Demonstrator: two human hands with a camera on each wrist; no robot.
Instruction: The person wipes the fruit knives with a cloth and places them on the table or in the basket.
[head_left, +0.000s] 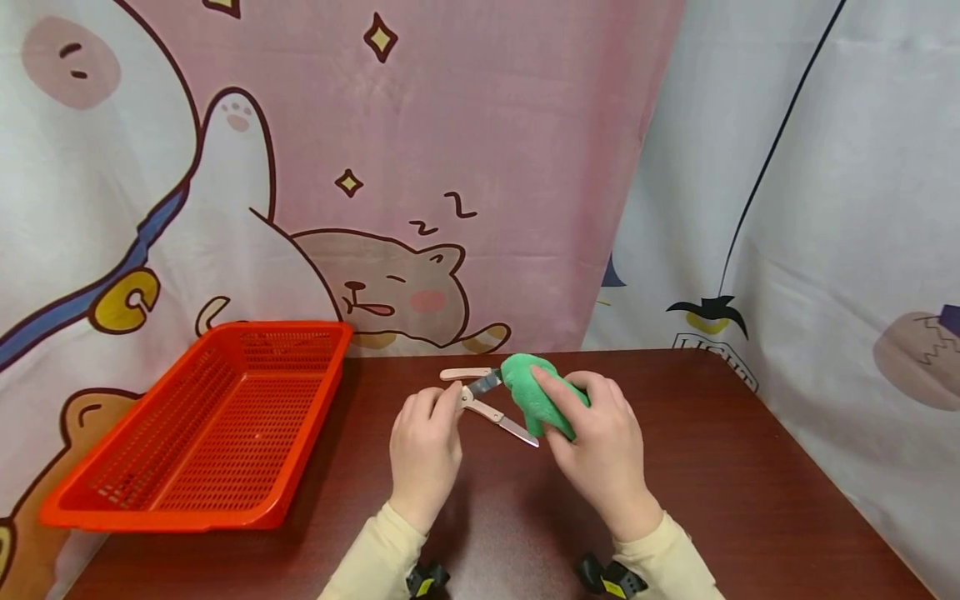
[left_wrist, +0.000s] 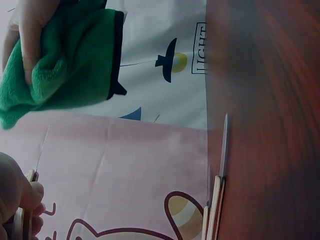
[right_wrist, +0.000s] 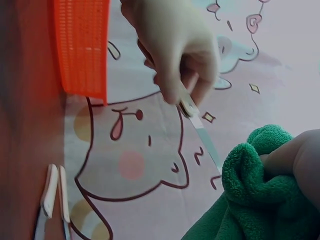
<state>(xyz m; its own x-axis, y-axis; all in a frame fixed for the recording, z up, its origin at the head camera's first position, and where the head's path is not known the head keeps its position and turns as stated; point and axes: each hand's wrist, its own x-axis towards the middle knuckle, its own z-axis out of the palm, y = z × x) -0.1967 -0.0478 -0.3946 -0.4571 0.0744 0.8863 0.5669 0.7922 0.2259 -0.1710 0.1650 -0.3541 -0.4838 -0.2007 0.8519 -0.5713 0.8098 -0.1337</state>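
My left hand grips a knife by its pale handle, its blade out and pointing toward the cloth. In my right hand is a bunched green cloth with a dark edging, pinched between thumb and fingers. The cloth is close to the blade tip in the head view. Beyond and below the hands, two more pale-handled knives lie on the table; one handle shows at the back, and the nearer knife has its blade out. Part of the held knife's handle is hidden by my left fingers.
To the left on the dark brown table stands a red plastic basket with perforated sides. Behind the table hangs a printed curtain with cartoon animals, and a pale one runs along the right side.
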